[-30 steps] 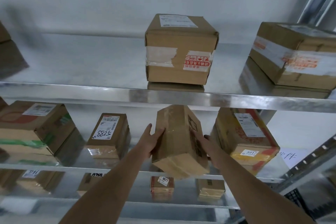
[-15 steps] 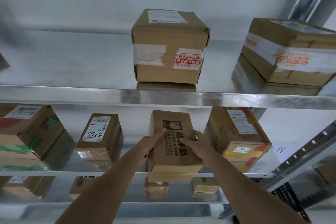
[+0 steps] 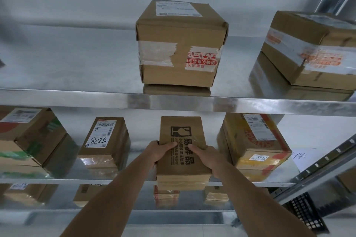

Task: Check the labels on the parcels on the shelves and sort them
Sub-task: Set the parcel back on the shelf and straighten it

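Since a second ago the brown parcel has been turned from a tilted, corner-down pose to lie flat and square, its printed fragile-goods face upward, and both hands have slid from its sides onto its top. It sits at the front edge of the middle shelf, its near end overhanging that edge slightly.

Both forearms reach up and forward from the bottom of the view, converging on the parcel. The left hand grasps its left side, fingers curled over the top face with the tips on the print. The right hand grasps the right side the same way, fingers bent over the top; their tips lie close together near the middle.

On the same shelf, a box marked 5788 stands to the left and a yellow-and-red box to the right, each near but apart from the held parcel. A larger taped box rests on the upper shelf close to its front edge, directly above.
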